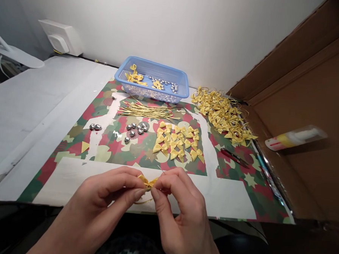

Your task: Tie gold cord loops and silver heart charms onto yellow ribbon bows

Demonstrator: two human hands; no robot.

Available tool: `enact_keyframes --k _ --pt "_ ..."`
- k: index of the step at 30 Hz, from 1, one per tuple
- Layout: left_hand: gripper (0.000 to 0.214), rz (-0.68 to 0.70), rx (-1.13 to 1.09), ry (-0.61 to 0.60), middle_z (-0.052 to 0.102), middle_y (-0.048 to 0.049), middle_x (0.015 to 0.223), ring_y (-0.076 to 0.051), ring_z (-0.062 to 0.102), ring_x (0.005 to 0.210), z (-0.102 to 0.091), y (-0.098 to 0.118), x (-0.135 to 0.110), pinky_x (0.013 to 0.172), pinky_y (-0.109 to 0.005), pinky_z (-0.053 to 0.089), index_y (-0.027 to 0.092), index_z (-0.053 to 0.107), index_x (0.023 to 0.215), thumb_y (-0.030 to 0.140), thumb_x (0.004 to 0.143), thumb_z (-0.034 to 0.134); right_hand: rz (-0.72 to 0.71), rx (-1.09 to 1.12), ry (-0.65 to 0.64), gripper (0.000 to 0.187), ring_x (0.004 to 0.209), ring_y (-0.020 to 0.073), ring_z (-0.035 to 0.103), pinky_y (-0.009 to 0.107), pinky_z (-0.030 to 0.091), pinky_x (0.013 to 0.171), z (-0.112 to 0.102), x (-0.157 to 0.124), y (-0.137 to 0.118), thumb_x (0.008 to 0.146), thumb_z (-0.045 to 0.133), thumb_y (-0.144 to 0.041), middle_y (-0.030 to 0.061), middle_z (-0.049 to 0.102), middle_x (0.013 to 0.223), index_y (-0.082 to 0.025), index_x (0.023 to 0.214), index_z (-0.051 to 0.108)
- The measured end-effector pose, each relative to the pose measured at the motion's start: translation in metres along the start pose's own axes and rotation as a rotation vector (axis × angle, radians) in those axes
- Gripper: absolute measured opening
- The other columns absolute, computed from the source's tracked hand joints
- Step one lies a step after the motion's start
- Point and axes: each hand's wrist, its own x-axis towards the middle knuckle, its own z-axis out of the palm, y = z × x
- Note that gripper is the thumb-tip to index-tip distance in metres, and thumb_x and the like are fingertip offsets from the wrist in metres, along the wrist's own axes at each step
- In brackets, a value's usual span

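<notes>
Between my two hands, over the white strip at the table's front edge, is a yellow ribbon bow [149, 181]. My left hand [111, 194] pinches its left side between thumb and fingers. My right hand [179, 203] pinches the right side, thumb tip close to the other thumb. A thin gold cord [142, 202] loops below the bow. Just beyond my hands lie rows of yellow bows [177, 143] and a loose group of silver jingle bells [132, 133]. Farther back is a bundle of gold cords [147, 110]. The bow's middle is partly hidden by my fingertips.
A blue basket [152, 65] with bows and bells stands against the wall. At right lie a heap of finished-looking bows [221, 112], dark red snips [234, 157] and a cardboard box [307, 92] holding a glue bottle [295, 138]. A white lamp base [19, 56] is far left.
</notes>
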Motion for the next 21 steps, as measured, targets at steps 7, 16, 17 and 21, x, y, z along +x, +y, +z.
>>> enact_keyframes --k 7,16,17,21 --pt "0.014 -0.122 -0.030 -0.031 0.083 -0.0002 0.104 -0.021 0.080 0.099 -0.002 -0.005 -0.005 0.084 -0.019 0.066 0.031 0.084 0.105 0.029 0.102 0.071 -0.015 0.032 0.015 0.020 0.075 0.0122 0.059 0.024 0.048 0.067 0.001 0.003 -0.002 0.100 0.051 -0.005 0.0020 0.058 0.083 -0.017 0.087 0.061" --pt "0.008 -0.207 -0.150 0.138 0.085 0.0031 0.093 -0.017 0.080 0.084 0.008 0.002 -0.009 0.076 -0.015 0.065 0.032 0.086 0.099 0.031 0.095 0.080 -0.056 0.020 0.029 0.019 0.076 0.0118 0.059 0.024 0.049 0.069 0.000 0.006 -0.003 0.096 0.052 -0.002 0.0016 0.059 0.083 -0.017 0.087 0.060" --pt "0.008 -0.195 -0.140 0.101 0.085 0.0024 0.093 -0.017 0.080 0.084 0.006 0.001 -0.009 0.076 -0.015 0.065 0.031 0.086 0.100 0.031 0.096 0.079 -0.053 0.023 0.026 0.019 0.076 0.0117 0.059 0.024 0.050 0.069 0.000 0.006 -0.004 0.097 0.052 -0.002 0.0016 0.059 0.083 -0.017 0.087 0.060" --pt "0.015 -0.166 -0.076 -0.017 0.084 0.0005 0.094 -0.017 0.078 0.082 -0.003 -0.001 -0.006 0.073 -0.016 0.066 0.029 0.085 0.107 0.034 0.103 0.071 -0.022 0.040 0.016 0.020 0.076 0.0126 0.059 0.025 0.049 0.068 -0.001 0.005 -0.004 0.098 0.052 -0.004 0.0018 0.060 0.083 -0.017 0.087 0.061"
